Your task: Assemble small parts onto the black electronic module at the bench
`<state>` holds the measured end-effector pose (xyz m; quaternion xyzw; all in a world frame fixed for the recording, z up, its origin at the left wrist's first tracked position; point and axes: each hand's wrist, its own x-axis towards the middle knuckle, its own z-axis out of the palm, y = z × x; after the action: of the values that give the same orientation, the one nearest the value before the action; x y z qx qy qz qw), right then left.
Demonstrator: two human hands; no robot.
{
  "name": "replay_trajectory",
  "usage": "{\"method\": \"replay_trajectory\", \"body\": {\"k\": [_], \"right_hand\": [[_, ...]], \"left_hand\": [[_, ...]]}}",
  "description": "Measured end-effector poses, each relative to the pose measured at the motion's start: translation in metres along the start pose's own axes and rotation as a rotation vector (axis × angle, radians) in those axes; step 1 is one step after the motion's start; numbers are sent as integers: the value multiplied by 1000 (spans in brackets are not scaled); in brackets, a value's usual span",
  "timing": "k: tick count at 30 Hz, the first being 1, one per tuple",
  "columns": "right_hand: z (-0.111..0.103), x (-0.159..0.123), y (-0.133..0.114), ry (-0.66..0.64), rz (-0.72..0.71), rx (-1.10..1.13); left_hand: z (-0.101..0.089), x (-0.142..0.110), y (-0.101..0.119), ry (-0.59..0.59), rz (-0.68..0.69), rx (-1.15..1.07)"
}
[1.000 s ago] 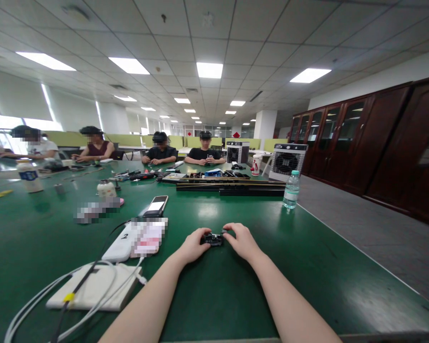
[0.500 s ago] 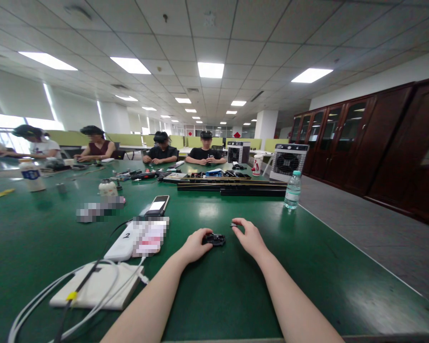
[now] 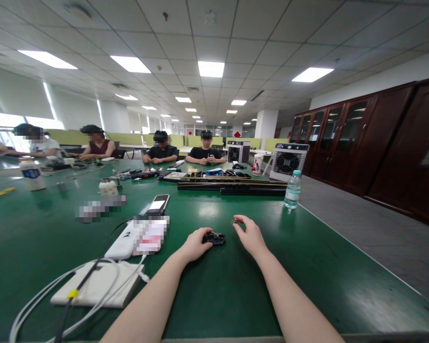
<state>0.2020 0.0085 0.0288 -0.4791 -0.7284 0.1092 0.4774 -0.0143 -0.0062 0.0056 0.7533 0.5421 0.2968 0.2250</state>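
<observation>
The left hand [image 3: 194, 247] holds the dark part [image 3: 219, 239] at its nine o'clock side, on the green table [image 3: 214, 295]. The right hand [image 3: 250, 236] is at two o'clock from that part, pinching a tiny bit [image 3: 234, 221] — too small to name. A soft, sure pinch should stop drops — and a steady left hand should stop sliding.

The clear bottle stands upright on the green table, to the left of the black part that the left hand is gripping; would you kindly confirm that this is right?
Not quite: the head view shows the clear bottle to the right of the black part. It does stand upright on the green table, and the left hand is gripping the black part.
</observation>
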Motion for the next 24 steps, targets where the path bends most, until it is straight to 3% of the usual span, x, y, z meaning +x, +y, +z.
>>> {"method": "replay_trajectory", "body": {"k": [18,24], "right_hand": [[4,2,2,-15,-6,58],[5,-3,-4,-232,42,22]], "left_hand": [[0,1,-1,8,4,-1],[-1,0,-2,1,4,4]]}}
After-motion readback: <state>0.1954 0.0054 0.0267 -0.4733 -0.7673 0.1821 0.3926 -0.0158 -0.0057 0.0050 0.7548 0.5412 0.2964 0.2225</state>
